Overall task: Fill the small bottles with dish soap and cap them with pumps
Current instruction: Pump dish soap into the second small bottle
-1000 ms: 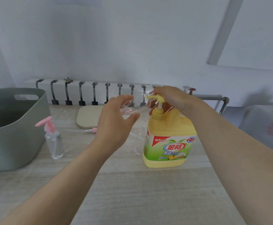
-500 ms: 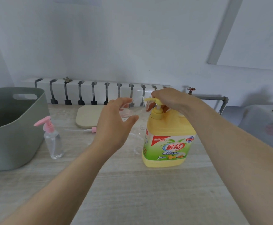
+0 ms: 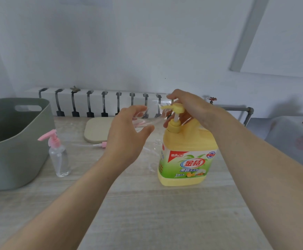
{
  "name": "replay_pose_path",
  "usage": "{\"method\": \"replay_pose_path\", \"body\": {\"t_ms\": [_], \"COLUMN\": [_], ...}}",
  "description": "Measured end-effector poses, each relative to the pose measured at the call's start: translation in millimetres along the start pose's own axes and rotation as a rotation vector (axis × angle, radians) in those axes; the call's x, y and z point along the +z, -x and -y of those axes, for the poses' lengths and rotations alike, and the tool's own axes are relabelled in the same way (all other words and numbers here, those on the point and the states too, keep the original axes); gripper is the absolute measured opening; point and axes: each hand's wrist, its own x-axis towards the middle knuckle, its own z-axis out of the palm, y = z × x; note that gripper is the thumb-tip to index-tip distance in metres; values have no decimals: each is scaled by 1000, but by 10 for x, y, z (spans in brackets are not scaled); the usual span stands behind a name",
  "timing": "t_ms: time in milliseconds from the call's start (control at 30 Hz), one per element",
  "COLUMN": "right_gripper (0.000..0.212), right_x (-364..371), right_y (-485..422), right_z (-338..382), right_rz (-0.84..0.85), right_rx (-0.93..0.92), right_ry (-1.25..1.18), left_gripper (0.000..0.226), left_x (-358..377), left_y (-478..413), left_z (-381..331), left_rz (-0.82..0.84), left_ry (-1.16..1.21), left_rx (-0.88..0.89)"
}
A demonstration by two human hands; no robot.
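Observation:
A big yellow dish soap jug [image 3: 186, 156] stands on the table with its pump head [image 3: 176, 107] risen. My right hand [image 3: 188, 105] rests over that pump head, fingers curved over it. My left hand [image 3: 127, 136] grips a small clear bottle [image 3: 147, 120], tilted with its mouth under the pump spout. Another clear bottle [image 3: 59, 159] with a pink pump stands at the left. A third open clear bottle [image 3: 155, 156] stands just left of the jug. A loose pink pump [image 3: 100, 145] lies on the table.
A grey-green tub [image 3: 12, 141] sits at the left edge of the table. A beige board [image 3: 96, 130] lies at the back, before a white radiator [image 3: 96, 101]. A metal pipe [image 3: 237, 110] and a covered object [image 3: 291, 139] are at the right.
The jug's pump head was pressed down half a second ago and has come back up under my right hand. My left hand keeps the small bottle at the spout.

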Motion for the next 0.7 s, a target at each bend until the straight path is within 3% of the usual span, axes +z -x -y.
{"method": "replay_pose_path", "body": {"t_ms": [167, 333, 500, 700], "right_gripper": [48, 25, 62, 60], "right_x": [11, 40, 71, 71], "right_y": [25, 17, -13, -37], "right_z": [32, -1, 13, 16], "right_rz": [-25, -98, -93, -130], "right_rx": [-1, -12, -9, -13], "right_ry": [-13, 49, 101, 209], "left_gripper": [47, 48, 48, 48], "left_x": [-3, -7, -11, -9], "left_y": [8, -4, -5, 9], "left_z": [3, 0, -9, 11], "left_rz": [-3, 0, 4, 8], "left_ry": [-6, 3, -2, 3], "left_rx": [7, -2, -3, -5]}}
